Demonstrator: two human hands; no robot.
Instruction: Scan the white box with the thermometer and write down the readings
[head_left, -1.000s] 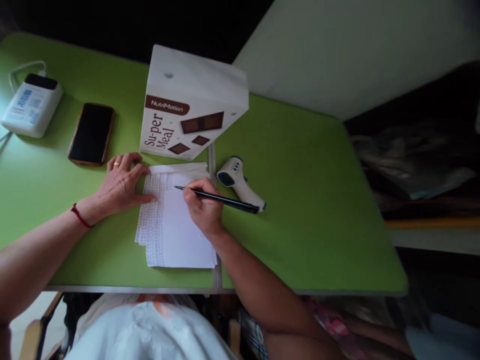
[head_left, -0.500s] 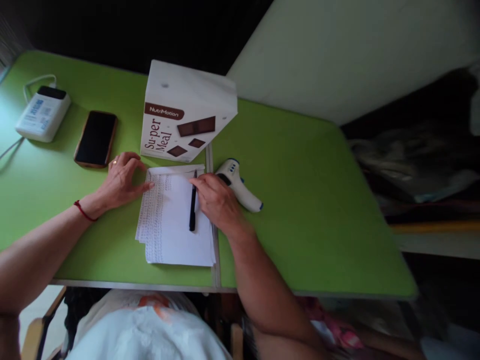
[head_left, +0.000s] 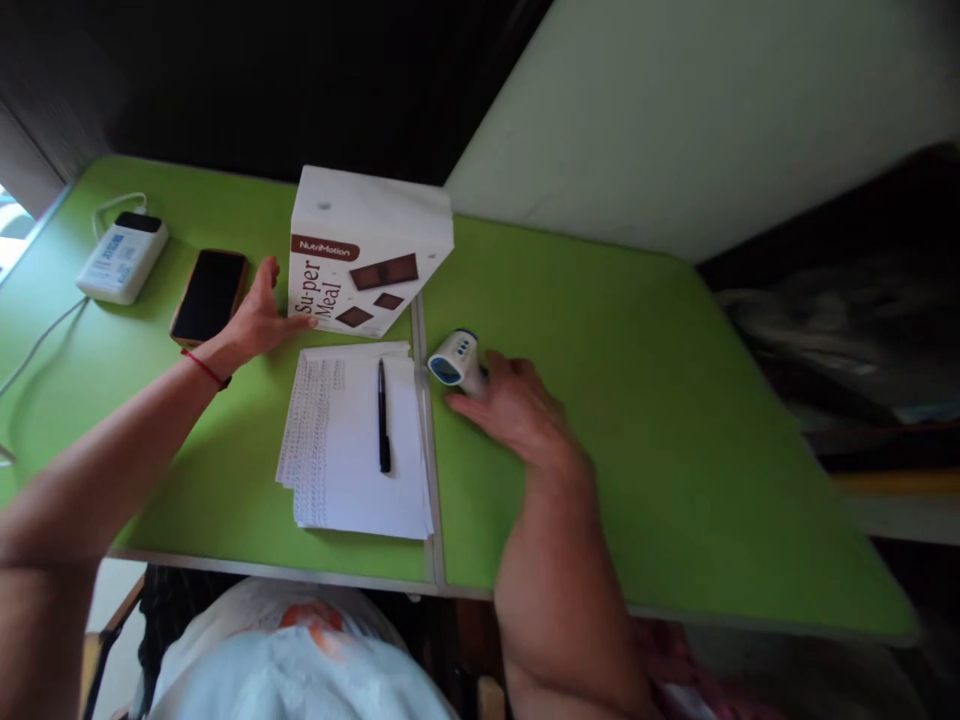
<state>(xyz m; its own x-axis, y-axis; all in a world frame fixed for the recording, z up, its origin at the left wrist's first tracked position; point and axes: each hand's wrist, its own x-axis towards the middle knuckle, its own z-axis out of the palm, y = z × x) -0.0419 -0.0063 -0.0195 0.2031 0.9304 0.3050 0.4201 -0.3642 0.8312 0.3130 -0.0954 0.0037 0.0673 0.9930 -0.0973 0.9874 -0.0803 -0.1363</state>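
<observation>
My right hand [head_left: 517, 405] is closed around the handle of a white and blue infrared thermometer [head_left: 455, 358]; its head and buttons show, most of the handle is hidden. At the lower left edge of a white NutriMotion box [head_left: 371, 215], my left hand [head_left: 261, 318] has its thumb and fingers spread, the thumb at the box's bottom corner; whether it presses on the box I cannot tell. The box stands upright behind a stack of papers [head_left: 352, 500] with small handwriting along the left side. A black pen [head_left: 383, 420] lies on the papers.
A phone [head_left: 210, 295] in a brown case lies left of the box, close to my left hand. Further left is a white power adapter [head_left: 124, 260] with cables. The green table [head_left: 637, 400] has a metal seam down its middle. A pale wall [head_left: 675, 120] rises behind.
My right hand has left the pen on the papers and moved right onto the thermometer, whose handle is now gripped. My left hand has gone from the papers' edge up to the box.
</observation>
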